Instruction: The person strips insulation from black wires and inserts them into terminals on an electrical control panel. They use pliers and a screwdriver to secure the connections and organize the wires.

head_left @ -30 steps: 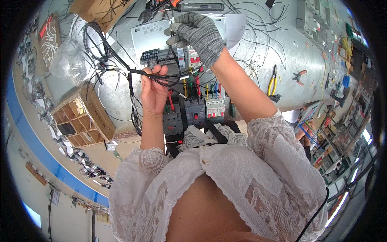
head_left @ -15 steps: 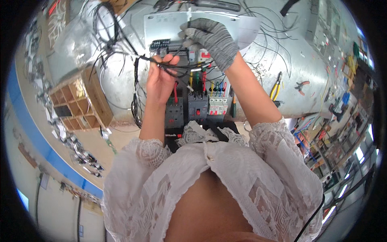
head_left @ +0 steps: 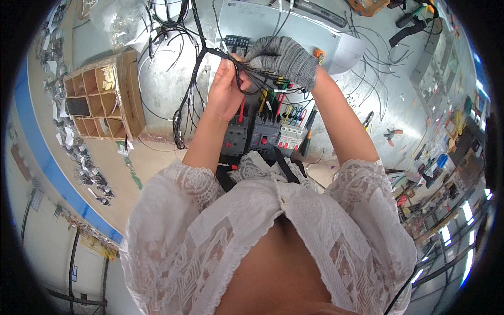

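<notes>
A black wire harness with many loose thin ends runs across the upper middle of the view. My bare left hand pinches it where its wires fan out. Right beside it, my right hand, in a grey knitted glove, closes on the same wires; its fingertips are partly hidden. Below the hands sits a metal panel carrying a black terminal block, a dark circuit breaker with a red switch, small white breakers and another dark device. Coloured wires run into the breakers.
A screwdriver lies right of the breakers. Farther right are yellow-handled pliers and orange-handled cutters. A compartmented cardboard box stands at the left. Loose black wires spread over the table's far right.
My right hand has come down from a wire above the panel to the harness beside my left hand. The whole view has shifted, and both hands still grip wires.
</notes>
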A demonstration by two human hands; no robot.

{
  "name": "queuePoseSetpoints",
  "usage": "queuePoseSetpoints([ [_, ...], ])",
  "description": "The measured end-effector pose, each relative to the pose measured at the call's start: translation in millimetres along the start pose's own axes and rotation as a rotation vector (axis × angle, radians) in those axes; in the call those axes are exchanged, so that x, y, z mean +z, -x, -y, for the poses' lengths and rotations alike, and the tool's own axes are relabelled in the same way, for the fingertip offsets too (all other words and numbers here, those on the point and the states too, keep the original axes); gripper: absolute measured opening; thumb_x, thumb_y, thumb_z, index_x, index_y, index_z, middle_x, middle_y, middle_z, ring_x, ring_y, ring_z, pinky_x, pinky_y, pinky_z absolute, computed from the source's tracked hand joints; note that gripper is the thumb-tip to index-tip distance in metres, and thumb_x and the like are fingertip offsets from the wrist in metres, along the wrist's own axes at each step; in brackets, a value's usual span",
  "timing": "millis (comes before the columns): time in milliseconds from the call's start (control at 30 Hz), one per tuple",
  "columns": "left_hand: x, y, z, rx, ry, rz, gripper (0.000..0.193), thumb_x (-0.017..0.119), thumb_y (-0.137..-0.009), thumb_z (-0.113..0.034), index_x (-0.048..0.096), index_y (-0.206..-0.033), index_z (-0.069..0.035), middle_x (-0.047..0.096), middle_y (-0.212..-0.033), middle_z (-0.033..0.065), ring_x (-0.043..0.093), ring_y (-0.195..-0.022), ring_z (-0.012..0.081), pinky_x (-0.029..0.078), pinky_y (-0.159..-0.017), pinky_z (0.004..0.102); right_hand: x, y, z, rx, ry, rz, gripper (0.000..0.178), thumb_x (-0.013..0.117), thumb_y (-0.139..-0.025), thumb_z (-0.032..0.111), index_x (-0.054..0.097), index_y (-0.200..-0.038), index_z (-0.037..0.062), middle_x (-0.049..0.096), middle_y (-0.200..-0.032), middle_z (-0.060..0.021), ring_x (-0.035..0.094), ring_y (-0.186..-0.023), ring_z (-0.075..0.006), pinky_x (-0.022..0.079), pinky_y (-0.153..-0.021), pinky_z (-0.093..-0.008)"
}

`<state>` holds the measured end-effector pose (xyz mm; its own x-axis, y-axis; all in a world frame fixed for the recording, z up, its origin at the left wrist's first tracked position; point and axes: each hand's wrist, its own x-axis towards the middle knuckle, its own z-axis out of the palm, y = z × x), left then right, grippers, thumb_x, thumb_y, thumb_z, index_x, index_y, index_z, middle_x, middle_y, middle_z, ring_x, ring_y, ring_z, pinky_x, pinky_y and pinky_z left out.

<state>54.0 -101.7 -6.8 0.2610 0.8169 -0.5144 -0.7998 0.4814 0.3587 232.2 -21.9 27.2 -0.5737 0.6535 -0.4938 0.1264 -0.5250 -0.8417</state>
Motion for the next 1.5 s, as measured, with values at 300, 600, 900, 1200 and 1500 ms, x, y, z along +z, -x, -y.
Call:
queuePoseSetpoints([
  [300, 10.8, 1.5, -3.0, -0.010, -0.056, -0.099, 0.018, 0.042, -0.098, -0.023, 0.052, -0.103, -0.009, 0.061, -0.084, 0.0056, 0.052, -0.065, 0.0103, 0.037, -0.054, 0.0229, -3.6, -11.9, 13.5, 0.052, 0.246, 0.009, 0.015, 0.067, -0.080, 0.012, 0.064, -0.092, 0.0028, 0.064, -0.086, 0.0004, 0.057, -0.082, -0.0080, 0.047, -0.077, -0.0233],
  [600, 11.3, 2.0, -4.1, -0.050, -0.055, -0.159, 0.022, 0.041, -0.098, -0.022, 0.055, -0.098, -0.005, 0.063, -0.088, 0.0086, 0.051, -0.063, 0.0088, 0.039, -0.054, 0.0209, -4.9, -38.6, -5.3, -0.059, 0.128, -0.006, 0.016, 0.066, -0.080, 0.011, 0.063, -0.094, 0.0039, 0.065, -0.086, -0.0025, 0.058, -0.080, -0.0112, 0.048, -0.077, -0.0269],
  [900, 11.1, 0.2, 0.2, -0.020, -0.047, -0.188, 0.019, 0.046, -0.097, -0.022, 0.056, -0.096, -0.006, 0.063, -0.084, 0.0067, 0.050, -0.060, 0.0080, 0.038, -0.054, 0.0213, 2.4, -43.3, -6.9, 0.122, 0.020, -0.107, 0.016, 0.068, -0.080, 0.012, 0.064, -0.093, 0.0035, 0.065, -0.080, -0.0032, 0.058, -0.076, -0.0109, 0.049, -0.069, -0.0265],
  [1200, 18.9, -1.6, 4.0, 0.024, -0.035, -0.236, 0.016, 0.047, -0.096, -0.020, 0.056, -0.095, -0.006, 0.062, -0.086, 0.0064, 0.047, -0.060, 0.0077, 0.035, -0.052, 0.0207, 0.5, -10.9, -2.9, 0.003, 0.092, -0.026, 0.017, 0.070, -0.078, 0.012, 0.066, -0.092, 0.0034, 0.067, -0.084, -0.0037, 0.059, -0.082, -0.0113, 0.047, -0.078, -0.0256],
  [1500, 23.7, -5.3, 5.9, 0.040, -0.062, -0.239, 0.013, 0.049, -0.095, -0.019, 0.055, -0.093, -0.008, 0.058, -0.084, 0.0020, 0.042, -0.059, 0.0059, 0.032, -0.051, 0.0198, 1.0, -26.4, 21.3, 0.093, 0.696, -0.173, 0.024, 0.062, -0.083, 0.023, 0.065, -0.095, 0.0031, 0.067, -0.085, -0.0124, 0.063, -0.077, -0.0229, 0.050, -0.069, -0.0336],
])
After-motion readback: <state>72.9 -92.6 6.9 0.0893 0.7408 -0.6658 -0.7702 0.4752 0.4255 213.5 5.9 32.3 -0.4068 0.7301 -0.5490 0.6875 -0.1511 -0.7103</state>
